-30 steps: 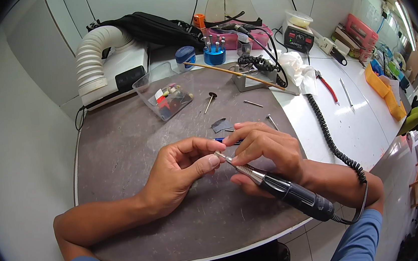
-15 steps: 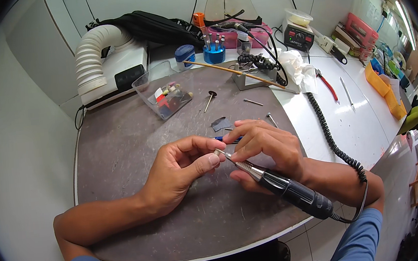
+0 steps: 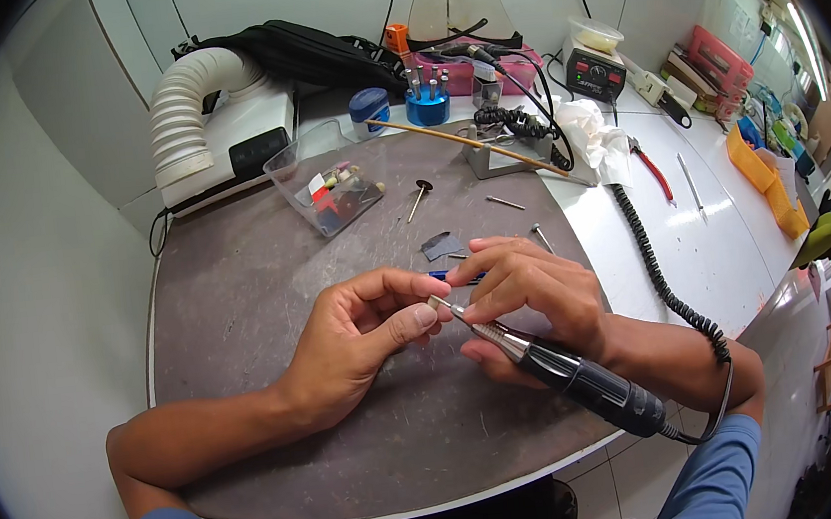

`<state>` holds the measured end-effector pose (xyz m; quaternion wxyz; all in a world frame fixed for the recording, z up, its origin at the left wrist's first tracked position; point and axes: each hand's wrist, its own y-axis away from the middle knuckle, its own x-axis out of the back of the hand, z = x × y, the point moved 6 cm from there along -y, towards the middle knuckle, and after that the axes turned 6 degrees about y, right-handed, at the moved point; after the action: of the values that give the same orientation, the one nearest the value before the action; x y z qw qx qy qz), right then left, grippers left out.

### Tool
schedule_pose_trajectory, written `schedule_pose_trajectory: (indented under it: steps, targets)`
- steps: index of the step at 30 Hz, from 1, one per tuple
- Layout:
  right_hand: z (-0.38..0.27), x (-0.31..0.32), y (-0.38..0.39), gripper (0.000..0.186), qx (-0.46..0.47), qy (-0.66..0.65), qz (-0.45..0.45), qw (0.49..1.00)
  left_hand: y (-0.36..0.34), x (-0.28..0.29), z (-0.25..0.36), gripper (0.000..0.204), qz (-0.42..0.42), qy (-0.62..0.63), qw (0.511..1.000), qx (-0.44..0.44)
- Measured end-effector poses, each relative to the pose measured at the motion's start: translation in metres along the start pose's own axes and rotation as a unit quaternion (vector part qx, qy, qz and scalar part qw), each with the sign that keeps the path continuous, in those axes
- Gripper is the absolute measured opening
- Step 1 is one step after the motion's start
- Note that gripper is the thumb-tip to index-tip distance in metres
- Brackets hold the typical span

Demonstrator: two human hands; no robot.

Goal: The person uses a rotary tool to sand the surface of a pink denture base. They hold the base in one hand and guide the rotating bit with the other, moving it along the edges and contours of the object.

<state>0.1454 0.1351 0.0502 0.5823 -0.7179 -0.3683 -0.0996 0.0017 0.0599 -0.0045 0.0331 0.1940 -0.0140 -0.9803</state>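
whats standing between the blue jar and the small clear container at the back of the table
In the head view, a round blue bur holder stands between the blue jar and the small clear container.

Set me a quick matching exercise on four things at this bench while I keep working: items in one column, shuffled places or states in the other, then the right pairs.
Things
1. Black and silver rotary handpiece
2. Red-handled pliers
3. Clear plastic tub
4. Blue round stand

Places or states
A. Lying on the bare white surface toward the right
B. Bearing several upright metal bits
C. Gripped in the right hand
D. Containing a jumble of small coloured pieces

Right pairs: 1-C, 2-A, 3-D, 4-B
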Motion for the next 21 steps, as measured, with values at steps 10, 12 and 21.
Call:
schedule_pose_trajectory:
  steps: [10, 12, 21]
  targets:
    - [0.0007, -0.0009, -0.0002, 0.025, 0.013, -0.009, -0.004, 1.0, -0.0001, 0.0011, -0.0009, 0.023, 0.003, 0.005, 1.0, -0.005]
    - [-0.001, -0.0008, 0.0002, 0.024, 0.01, -0.006, -0.006, 1.0, 0.0001, 0.001, -0.0005, 0.023, 0.003, 0.005, 1.0, -0.008]
    - [0.0005, -0.0016, 0.0002, 0.023, 0.001, -0.002, -0.006, 1.0, 0.0002, 0.0015, -0.0001, 0.023, 0.003, 0.012, 1.0, -0.006]
